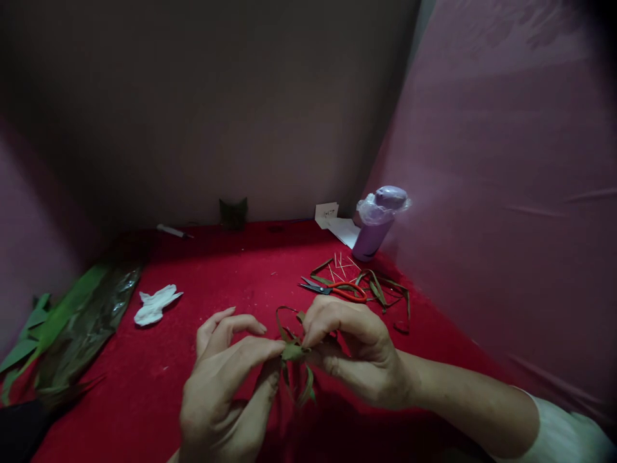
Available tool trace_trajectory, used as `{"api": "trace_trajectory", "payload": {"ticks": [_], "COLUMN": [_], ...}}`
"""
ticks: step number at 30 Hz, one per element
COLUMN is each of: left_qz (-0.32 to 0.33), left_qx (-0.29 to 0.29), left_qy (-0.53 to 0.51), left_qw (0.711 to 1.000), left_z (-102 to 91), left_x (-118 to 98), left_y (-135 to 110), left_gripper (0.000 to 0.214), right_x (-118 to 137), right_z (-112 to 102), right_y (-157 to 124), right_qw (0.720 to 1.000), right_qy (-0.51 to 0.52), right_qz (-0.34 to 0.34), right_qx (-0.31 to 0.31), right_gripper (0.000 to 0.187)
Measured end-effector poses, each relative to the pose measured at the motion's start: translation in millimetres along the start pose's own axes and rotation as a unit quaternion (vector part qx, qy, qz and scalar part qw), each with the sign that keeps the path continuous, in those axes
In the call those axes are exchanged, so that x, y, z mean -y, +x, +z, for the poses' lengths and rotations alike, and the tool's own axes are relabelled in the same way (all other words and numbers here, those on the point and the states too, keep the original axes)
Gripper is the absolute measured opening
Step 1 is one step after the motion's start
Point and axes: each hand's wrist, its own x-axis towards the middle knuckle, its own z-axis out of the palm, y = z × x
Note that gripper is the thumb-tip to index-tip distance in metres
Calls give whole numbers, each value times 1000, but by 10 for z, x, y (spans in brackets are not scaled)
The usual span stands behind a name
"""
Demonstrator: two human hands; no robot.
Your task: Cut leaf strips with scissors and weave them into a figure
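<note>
A small piece woven from green leaf strips (293,352) is held between my hands above the red cloth. Loops and loose ends of strip stick out above and below it. My left hand (231,386) pinches its left side between thumb and forefinger, the other fingers lifted and spread. From the right, my right hand (354,350) grips the piece with thumb and bent fingers, which hide part of it. Just beyond my right hand lie scissors with orange handles (344,290), blades apart, pointing left.
Loose leaf strips (380,289) and several toothpicks (341,265) lie behind the scissors. A purple bottle (371,238) stands by white cards (343,230). Crumpled tissue (155,305), long leaves (77,328), a syringe (172,231) and a folded leaf shape (234,213) are further left.
</note>
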Motion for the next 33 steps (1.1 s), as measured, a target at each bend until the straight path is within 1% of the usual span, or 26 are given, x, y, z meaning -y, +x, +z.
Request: {"api": "trace_trajectory", "payload": {"ticks": [3, 7, 11, 14, 16, 19, 23, 25, 30, 33], "left_qz": [-12, -2, -1, 4, 14, 16, 1, 0, 7, 3], "left_qx": [1, 8, 18, 26, 22, 18, 22, 24, 16, 15], "left_qy": [-5, 3, 10, 13, 17, 20, 16, 18, 29, 28], "left_qw": [1000, 1000, 1000, 1000, 1000, 999, 1000, 1000, 999, 999], "left_z": [0, -11, -5, 7, 13, 20, 20, 15, 7, 14], "left_x": [10, 17, 23, 14, 7, 7, 16, 12, -3, 4], "left_y": [-15, -18, -10, 4, 11, 6, -14, -13, 9, 8], "left_gripper": [31, 31, 30, 30, 28, 26, 26, 26, 23, 24], "right_x": [-5, 46, 98, 110, 110, 104, 98, 106, 137, 140], "right_z": [0, 5, 3, -19, -40, -69, -91, -102, -151, -168], "right_y": [-2, 13, 36, 52, 64, 85, 105, 110, 127, 137], "right_qw": [1000, 999, 998, 997, 997, 993, 984, 980, 980, 977], "right_qy": [-6, 15, 10, -5, 6, 40, 104, 120, 110, 131], "right_qz": [7, 30, 9, -2, 20, 76, 125, 136, 133, 139], "right_qx": [0, 23, 59, 71, 71, 75, 79, 80, 97, 98], "right_gripper": [5, 9, 18, 14, 10, 5, 8, 8, 7, 12]}}
